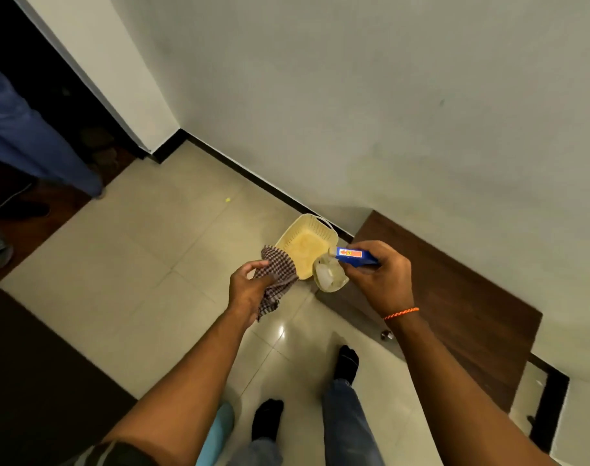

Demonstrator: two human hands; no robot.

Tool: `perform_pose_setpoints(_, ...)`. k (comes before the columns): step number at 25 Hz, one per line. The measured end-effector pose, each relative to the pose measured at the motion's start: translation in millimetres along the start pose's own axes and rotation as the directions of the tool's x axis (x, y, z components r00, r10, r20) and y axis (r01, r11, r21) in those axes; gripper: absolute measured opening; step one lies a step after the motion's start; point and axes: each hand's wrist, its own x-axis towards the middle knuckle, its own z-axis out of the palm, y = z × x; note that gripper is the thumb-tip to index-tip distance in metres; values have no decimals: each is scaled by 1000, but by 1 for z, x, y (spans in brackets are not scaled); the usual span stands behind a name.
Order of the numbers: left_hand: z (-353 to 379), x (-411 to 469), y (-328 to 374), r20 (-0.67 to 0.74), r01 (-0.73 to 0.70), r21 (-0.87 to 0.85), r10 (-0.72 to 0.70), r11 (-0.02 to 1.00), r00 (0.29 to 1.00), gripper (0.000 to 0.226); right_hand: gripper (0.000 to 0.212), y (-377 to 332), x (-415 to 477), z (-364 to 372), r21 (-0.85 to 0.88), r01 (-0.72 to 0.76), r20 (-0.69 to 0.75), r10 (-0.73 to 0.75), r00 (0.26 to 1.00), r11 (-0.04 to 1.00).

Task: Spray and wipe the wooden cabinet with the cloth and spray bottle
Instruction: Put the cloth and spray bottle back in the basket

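Socked feet (345, 361) stand on tiled floor (135, 264) just left of the wooden cabinet (455, 297), with open tile further left up to a dark furniture edge (34, 364). Left hand (249, 287) pinches the checked cloth (278, 274); right hand (381, 277) grips the spray bottle (330, 274), both at the cabinet's left end. Beyond them, a yellow basket (307, 223) sits just beside that end, by the wall (354, 112).

Single view, head-worn, wide-angle. Looks steeply down and a little forward from standing height. Both forearms enter from the bottom edge. Left hand (249, 290) and right hand (381, 280) near centre, close to lens. Glossy beige tiled floor (135, 264) across the middle, pale plaster wall (354, 95) tilted across the top, dark brown wooden cabinet top (455, 297) at right.
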Motion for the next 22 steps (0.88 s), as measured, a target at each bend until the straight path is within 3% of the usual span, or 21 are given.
perform_pose_setpoints(4,16,31,2,-171,105,-174,-135,979,976,61,25,31,65,18,-26,61,141,-57,988,998)
perform_pose_setpoints(10,55,97,-22,-217,232,-475,-369,849,904,57,27,103,146,61,-67,122,304,-96,948,990)
perform_pose_setpoints(17,115,235,-77,-226,274,-534,-447,800,865,51,28,224,201,140,-214,75,395,16,919,974)
perform_pose_setpoints(22,143,335,-146,-308,289,-450,-450,845,838,38,30,308,223,206,-355,67,434,101,895,932)
